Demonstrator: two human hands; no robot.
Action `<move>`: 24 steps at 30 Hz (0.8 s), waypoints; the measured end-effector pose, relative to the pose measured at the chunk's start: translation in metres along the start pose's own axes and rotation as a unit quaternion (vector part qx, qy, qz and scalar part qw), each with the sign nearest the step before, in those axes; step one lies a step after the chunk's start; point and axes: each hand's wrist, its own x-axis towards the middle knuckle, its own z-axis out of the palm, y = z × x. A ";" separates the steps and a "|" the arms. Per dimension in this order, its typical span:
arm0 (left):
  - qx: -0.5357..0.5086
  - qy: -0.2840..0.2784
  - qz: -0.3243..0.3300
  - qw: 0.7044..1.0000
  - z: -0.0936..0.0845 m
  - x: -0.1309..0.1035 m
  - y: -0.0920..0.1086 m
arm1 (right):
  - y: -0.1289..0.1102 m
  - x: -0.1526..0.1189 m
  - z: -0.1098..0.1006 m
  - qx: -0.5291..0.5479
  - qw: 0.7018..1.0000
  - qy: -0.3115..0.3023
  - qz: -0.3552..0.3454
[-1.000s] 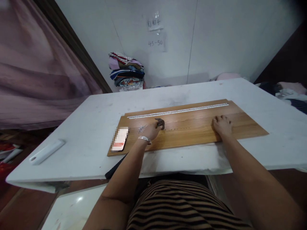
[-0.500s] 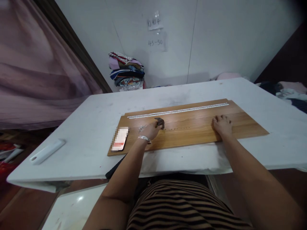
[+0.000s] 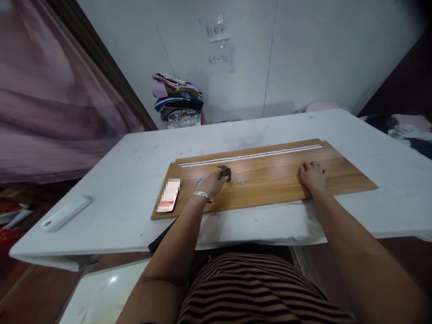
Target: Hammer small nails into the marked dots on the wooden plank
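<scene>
My left hand point(image 3: 211, 183), with a silver bracelet at its wrist, is closed around a hammer point(image 3: 224, 173) close to its dark metal head. The hammer's dark handle shows again beneath my left forearm, past the near edge of a wooden board point(image 3: 270, 193). Beside that hand several loose nails point(image 3: 200, 181) lie on the wood. From the hammer head a row of small dark points point(image 3: 249, 181) runs rightward, too small to make out. My right hand point(image 3: 313, 176) rests on the right part of the board, fingers bent and apart, holding nothing visible.
Two white marked strips point(image 3: 249, 156) lie along the board's far side. A phone point(image 3: 170, 195) sits at its left end. The board lies on a white table point(image 3: 111, 180), which also bears a white elongated object point(image 3: 67, 213). Folded cloth point(image 3: 178, 101) is stacked against the wall.
</scene>
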 end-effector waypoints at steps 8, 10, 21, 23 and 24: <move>0.029 -0.001 -0.002 1.000 0.003 0.000 0.000 | -0.001 0.000 -0.003 -0.009 1.000 -0.011 0.001; 0.024 -0.002 -0.003 1.000 0.002 0.001 0.001 | -0.001 0.000 -0.003 -0.007 1.000 -0.011 0.001; 0.025 -0.012 -0.008 1.000 0.000 0.001 0.001 | -0.003 0.000 -0.003 -0.008 1.000 -0.012 0.008; 0.028 -0.011 -0.006 1.000 0.001 0.001 0.001 | -0.003 -0.001 -0.003 -0.004 1.000 -0.009 0.008; 0.028 -0.009 -0.003 1.000 0.002 0.000 0.001 | -0.003 -0.001 -0.003 -0.003 1.000 -0.007 0.006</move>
